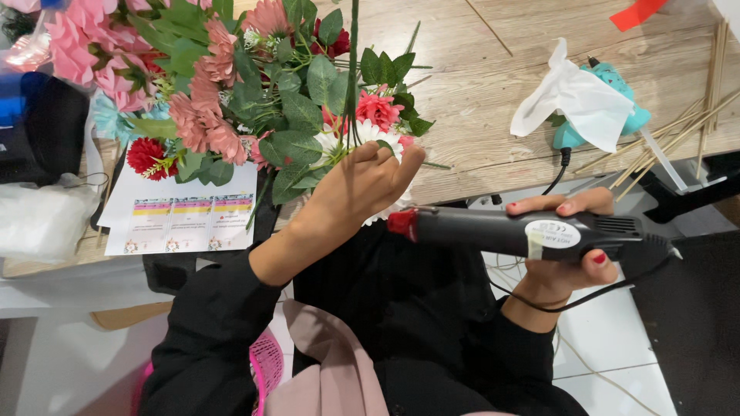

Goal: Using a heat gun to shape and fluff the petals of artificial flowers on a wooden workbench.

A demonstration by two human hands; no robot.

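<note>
My left hand (362, 185) is closed around a thin green flower stem (353, 69) that runs upward, with a white flower head (370, 135) just above my fingers. My right hand (566, 243) grips a black hot air gun (524, 231) held level, its red nozzle tip (401, 223) pointing left, close under my left hand. The gun's black cord (570, 304) loops below my right wrist. Behind the stem lies a bunch of artificial flowers (231, 100) in pink, red and green on the wooden table (478, 92).
A teal glue gun (609, 100) with a white tissue (578, 100) draped on it lies at the right, beside several thin wooden sticks (671, 131). A printed paper sheet (185, 212) sits at the table's front left. A pink basket (266, 366) stands below.
</note>
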